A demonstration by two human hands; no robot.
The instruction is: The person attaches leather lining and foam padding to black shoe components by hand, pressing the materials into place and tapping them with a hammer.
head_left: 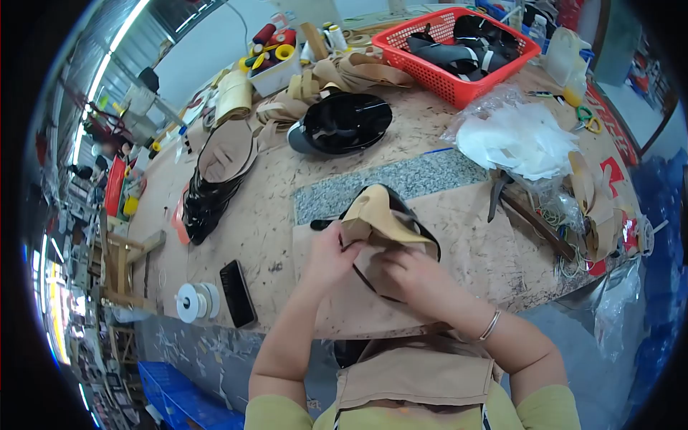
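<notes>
A shoe upper (383, 215) with tan lining and a black shiny edge lies in front of me, partly covering the front edge of a speckled stone slab (322, 201). My left hand (333, 256) has its fingers closed on the near left part of the upper. On the near right side, my right hand (414, 276) bends its fingers around the lining's lower edge. The fingertips of both hands are partly hidden in the folds. Beyond the slab sits a pile of black glossy uppers (347, 122).
A red basket (423, 72) holds black pieces at the back. Nested uppers (226, 154) lie at left, near a phone (237, 294) and thread spool (193, 302). On the right are a hammer (537, 222), white pieces in plastic (512, 143) and scissors (590, 122).
</notes>
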